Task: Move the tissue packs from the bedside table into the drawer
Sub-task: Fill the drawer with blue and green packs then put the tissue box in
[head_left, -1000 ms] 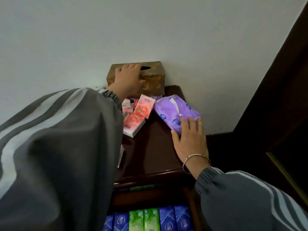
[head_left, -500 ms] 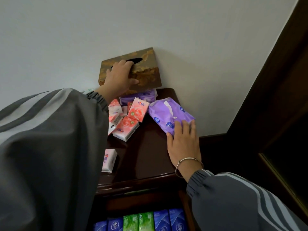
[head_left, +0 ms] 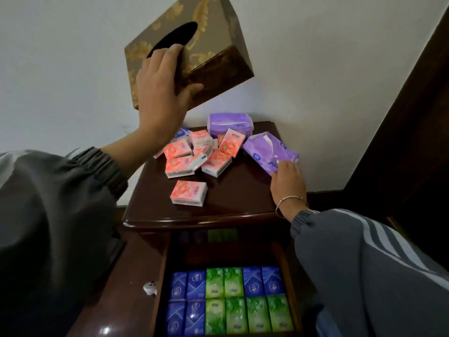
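Note:
My left hand grips a brown and gold tissue box and holds it tilted in the air above the bedside table. Several pink tissue packs lie piled at the back of the table, and one pink pack lies alone nearer the front. A purple pack stands by the wall. My right hand rests on the table with its fingertips on another purple pack. Below, the open drawer holds rows of blue and green packs.
A white wall runs behind the table. A dark wooden frame rises at the right. A lower dark wooden surface at the left of the drawer carries a small white object.
My left hand has lifted the tissue box off the table and tilted it, uncovering more pink packs and a purple pack. My right hand stays at the purple pack.

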`<state>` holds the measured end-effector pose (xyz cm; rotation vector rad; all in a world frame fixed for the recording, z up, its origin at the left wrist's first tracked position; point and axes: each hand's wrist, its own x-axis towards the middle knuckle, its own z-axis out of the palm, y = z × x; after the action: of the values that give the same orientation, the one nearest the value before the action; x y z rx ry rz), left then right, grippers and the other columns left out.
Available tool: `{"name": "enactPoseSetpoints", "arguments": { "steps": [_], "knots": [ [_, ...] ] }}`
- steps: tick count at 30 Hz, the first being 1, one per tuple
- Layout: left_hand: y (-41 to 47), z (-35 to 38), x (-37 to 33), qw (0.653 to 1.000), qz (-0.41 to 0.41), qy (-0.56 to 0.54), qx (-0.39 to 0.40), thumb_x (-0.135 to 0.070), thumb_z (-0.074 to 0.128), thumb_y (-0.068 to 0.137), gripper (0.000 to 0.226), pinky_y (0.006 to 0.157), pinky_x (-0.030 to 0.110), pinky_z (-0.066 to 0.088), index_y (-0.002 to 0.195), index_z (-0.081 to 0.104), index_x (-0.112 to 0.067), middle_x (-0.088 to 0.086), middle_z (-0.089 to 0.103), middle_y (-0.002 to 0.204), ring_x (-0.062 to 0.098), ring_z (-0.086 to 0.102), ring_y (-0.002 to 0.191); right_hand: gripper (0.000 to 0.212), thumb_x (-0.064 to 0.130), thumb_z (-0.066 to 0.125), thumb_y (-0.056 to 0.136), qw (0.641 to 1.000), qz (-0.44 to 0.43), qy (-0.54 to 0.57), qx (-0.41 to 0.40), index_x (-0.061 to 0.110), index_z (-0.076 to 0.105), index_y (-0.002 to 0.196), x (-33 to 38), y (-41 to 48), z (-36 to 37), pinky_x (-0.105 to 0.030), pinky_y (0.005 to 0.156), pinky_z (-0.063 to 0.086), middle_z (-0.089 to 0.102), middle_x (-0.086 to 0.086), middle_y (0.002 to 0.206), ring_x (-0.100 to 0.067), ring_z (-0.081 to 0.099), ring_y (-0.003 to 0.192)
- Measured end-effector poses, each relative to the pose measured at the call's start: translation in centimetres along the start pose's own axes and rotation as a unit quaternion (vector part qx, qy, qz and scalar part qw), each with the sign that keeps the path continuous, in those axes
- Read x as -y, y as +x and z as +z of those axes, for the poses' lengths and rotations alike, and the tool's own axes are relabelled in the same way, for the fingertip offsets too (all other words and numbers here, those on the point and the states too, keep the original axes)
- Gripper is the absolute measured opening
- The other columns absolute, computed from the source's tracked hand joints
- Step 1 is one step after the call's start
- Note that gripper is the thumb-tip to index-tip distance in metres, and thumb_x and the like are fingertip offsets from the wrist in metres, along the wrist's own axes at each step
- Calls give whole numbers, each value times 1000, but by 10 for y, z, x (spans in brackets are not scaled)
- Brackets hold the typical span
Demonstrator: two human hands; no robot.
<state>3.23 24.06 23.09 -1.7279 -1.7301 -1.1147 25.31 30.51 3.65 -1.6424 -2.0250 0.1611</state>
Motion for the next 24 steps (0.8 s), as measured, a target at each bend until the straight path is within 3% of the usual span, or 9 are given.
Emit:
{"name": "enactPoseSetpoints", "arguments": {
  "steps": [4,9,11,13,17,20,24],
  "knots": [
    [-56,-74,0,999,15,-4,28,-32,63,84,59,96,28,35,137,44,-11,11,50,131,26,43,120,21,13,45,94,989,79,119,-48,-3,57,101,-4,-15,-13,-42,78,40,57,-25,109,-39,53,102],
    [-152,-136,2,988,54,-2,142,-41,62,79,62,94,34,36,129,51,-5,13,54,124,27,46,114,16,11,58,89,954,49,265,-130,-2,58,81,-13,-67,-54,-24,58,24,51,-7,67,-22,47,65],
    [-193,-143,1,976,72,-9,205,-47,56,81,62,94,39,39,128,52,-7,10,55,123,27,49,114,19,12,61,87,953,28,285,-98,-2,56,75,-22,-93,-77,-25,56,24,46,-3,58,-18,42,62],
    [-233,-143,-1,964,76,-24,256,-51,54,81,61,94,40,39,128,51,-12,7,57,121,24,50,112,19,14,61,87,953,6,301,-32,1,57,73,-33,-120,-99,-32,59,33,53,-11,60,-17,44,63],
    [-296,-123,-8,935,44,-49,348,-51,58,77,61,96,27,34,126,56,-16,1,61,119,14,49,111,8,14,61,87,934,11,335,124,12,65,80,-52,-168,-137,-23,67,41,66,-8,75,-7,54,70],
    [-330,-97,-9,913,-2,-72,401,-42,69,79,63,100,22,34,134,51,-18,-4,54,128,14,46,118,10,12,62,86,925,23,313,212,12,67,78,-64,-185,-142,-27,70,42,69,-8,77,-10,57,72],
    [-349,-61,-7,892,-18,-53,448,-42,66,82,68,103,23,33,142,40,-23,-9,44,137,13,40,126,8,8,63,84,931,34,247,267,9,68,77,-75,-187,-123,-31,69,41,67,-18,77,-16,55,70]
  ]
}}
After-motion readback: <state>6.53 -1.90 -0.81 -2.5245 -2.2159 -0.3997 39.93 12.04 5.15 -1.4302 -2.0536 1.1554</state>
